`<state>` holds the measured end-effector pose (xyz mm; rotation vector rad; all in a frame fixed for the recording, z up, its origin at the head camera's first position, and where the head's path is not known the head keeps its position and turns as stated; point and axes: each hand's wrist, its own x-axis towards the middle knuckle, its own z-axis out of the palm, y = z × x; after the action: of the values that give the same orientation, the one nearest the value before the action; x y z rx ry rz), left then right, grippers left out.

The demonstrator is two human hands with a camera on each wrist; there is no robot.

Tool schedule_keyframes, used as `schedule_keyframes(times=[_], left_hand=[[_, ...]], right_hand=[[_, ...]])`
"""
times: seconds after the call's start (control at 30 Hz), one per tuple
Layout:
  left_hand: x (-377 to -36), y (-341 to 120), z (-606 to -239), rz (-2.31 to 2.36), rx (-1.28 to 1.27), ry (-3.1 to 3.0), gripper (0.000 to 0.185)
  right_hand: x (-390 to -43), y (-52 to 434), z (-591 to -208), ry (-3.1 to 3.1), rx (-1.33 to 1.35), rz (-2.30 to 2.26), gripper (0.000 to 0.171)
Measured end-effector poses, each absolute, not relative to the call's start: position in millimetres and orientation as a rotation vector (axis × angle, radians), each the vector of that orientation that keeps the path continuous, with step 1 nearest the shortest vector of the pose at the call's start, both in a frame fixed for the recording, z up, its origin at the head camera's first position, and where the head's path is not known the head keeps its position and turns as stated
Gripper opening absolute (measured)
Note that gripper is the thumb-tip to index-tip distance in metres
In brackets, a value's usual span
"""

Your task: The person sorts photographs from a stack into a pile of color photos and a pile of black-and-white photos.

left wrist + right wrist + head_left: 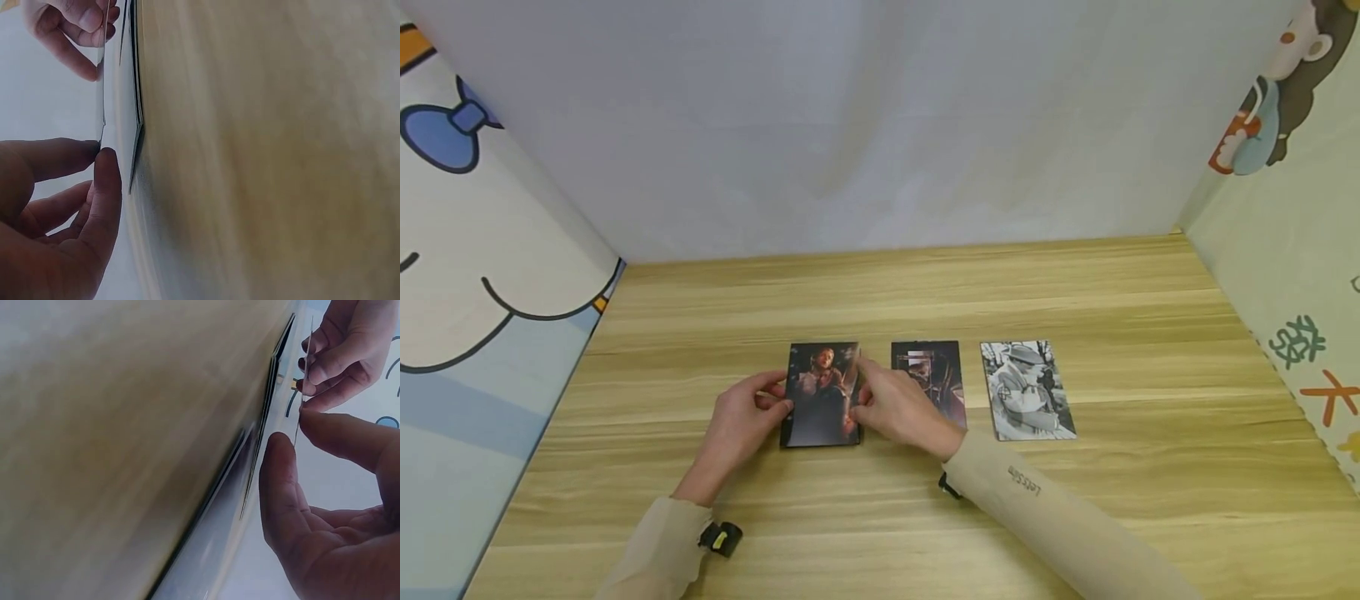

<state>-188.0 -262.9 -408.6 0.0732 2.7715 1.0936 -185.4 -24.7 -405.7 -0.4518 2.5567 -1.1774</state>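
Head view: left hand (741,425) and right hand (898,408) closed in pinch grips on opposite long edges of one dark portrait card (822,393). Left thumb and forefinger (56,156) meeting on the card's near edge, seen in the left wrist view; right thumb and forefinger (331,428) doing the same on the far edge in the right wrist view. Card raised slightly clear of a thin stack (136,94) lying flat beneath it on the tabletop (880,517), probably gripped at the edges to keep fingers off the printed face and to hold the sheet level.

Card: thin, stiff, rectangular, glossy enough to catch light along the right edge. Stack: a few similar sheets with dark edges, squared together.

Just right of the hands, a second dark card (928,375), partly covered by the right hand. Further right, well apart from the hands, a black-and-white card (1026,390), lying flat and slightly skewed. All three set in one row.

Tabletop: pale wood grain, smooth, matte. Surround: plain white back panel (865,125), cartoon-printed side panels.
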Motion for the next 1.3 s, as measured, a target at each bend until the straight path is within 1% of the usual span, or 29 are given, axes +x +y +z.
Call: schedule_keyframes(times=[0.13,0.2,0.27,0.37,0.47,0.83,0.93,1.23,1.3], left_hand=[[-189,-262,-409,1.067,0.082,2.775,0.046],[-190,-262,-409,1.059,0.081,2.775,0.046],[-191,-262,-410,1.052,0.079,2.773,0.046],[-192,-262,-411,1.041,0.076,2.771,0.046],[-193,-261,-411,1.033,0.081,2.769,0.046],[-194,-263,-412,1.025,0.113,2.76,0.044],[-194,-263,-411,1.014,0.109,2.757,0.043],[-196,-262,-410,0.991,0.108,2.747,0.044],[-196,-262,-411,0.987,0.118,2.75,0.044]], right_hand=[[-187,-25,-405,2.555,-0.441,-1.158,0.076],[-188,-25,-406,2.558,-0.445,-1.15,0.071],[-189,-25,-406,2.562,-0.449,-1.142,0.069],[-190,-26,-406,2.563,-0.447,-1.128,0.071],[-191,-26,-406,2.557,-0.437,-1.119,0.078],[-194,-29,-406,2.545,-0.416,-1.068,0.077],[-195,-30,-406,2.54,-0.411,-1.061,0.074],[-197,-30,-405,2.541,-0.406,-1.039,0.057],[-198,-30,-405,2.542,-0.412,-1.032,0.057]])
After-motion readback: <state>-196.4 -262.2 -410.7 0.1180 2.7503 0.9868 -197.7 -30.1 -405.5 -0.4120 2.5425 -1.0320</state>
